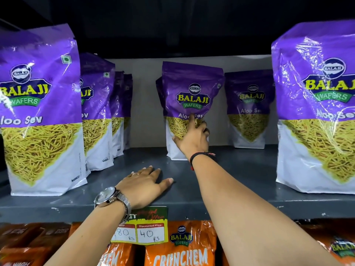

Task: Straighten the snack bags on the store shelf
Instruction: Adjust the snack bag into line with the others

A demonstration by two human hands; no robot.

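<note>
Touching middle bag (189, 104), shelf (240, 169) gaps beside

Glossy, crinkled plastic snack bags (193, 104) stand on a matt grey-painted shelf (240, 189) with chipped edges.

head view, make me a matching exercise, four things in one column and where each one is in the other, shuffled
Things:
1. left hand
2. right hand
3. price tag
4. orange Crunchem bag

Places:
A. hanging from the shelf's front edge
B. on the lower shelf, below the purple bags
C. flat on the bare shelf surface
D. against the front of the middle Aloo Sev bag

Pairs: 1-C, 2-D, 3-A, 4-B
</note>
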